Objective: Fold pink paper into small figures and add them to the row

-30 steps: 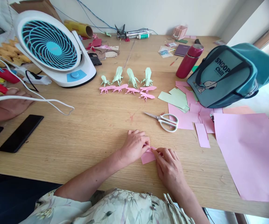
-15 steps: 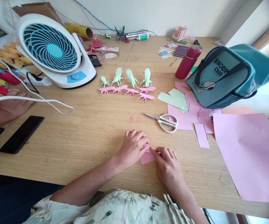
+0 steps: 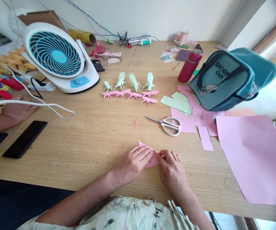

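Observation:
A small pink paper with a folded edge lies on the table in front of me, partly covered by both hands. My left hand rests flat on it, fingers stretched out together, and the paper's pointed corner shows beyond them. At the paper's right end, my right hand has thumb and curled index finger pinched on the edge. Beyond the hands lie white-handled scissors, blades pointing left. Farther back stand several folded light-green paper figures, with several pink ones in front of them.
Pink sheets and green paper pieces lie to the right, beside a teal bag and a red bottle. At left are a white fan, a black phone, a white cable and another person's hand.
My left hand has slid down and left and flattened, uncovering the paper's upper corner. My right hand keeps its pinch in nearly the same place. The whole view has shifted slightly.

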Demonstrator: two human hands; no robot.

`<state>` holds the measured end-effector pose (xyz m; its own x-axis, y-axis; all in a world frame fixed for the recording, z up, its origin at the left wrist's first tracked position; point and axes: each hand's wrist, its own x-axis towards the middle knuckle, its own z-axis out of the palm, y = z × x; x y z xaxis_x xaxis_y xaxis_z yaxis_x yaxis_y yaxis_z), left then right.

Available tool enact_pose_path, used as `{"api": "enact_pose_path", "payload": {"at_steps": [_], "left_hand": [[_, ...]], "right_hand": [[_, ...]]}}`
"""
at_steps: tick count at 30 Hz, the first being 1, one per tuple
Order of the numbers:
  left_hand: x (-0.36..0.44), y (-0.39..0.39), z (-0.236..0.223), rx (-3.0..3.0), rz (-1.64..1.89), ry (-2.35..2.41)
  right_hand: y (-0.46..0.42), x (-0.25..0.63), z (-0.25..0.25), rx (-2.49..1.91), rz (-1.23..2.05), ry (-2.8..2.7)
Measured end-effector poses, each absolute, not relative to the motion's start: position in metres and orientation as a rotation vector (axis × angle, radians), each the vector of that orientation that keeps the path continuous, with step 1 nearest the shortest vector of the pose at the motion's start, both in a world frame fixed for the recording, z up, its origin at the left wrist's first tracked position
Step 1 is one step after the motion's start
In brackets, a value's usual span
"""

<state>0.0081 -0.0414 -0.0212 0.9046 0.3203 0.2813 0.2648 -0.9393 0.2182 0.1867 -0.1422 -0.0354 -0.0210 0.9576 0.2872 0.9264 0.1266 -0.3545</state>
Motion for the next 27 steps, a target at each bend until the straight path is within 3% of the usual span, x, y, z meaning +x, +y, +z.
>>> {"api": "enact_pose_path", "payload": {"at_steps": [27], "left_hand": [[0.012, -0.046, -0.014, 2.973, 0.458, 0.488]], "right_hand": [[-0.182, 0.199, -0.034, -1.832, 0.126, -1.999]]}}
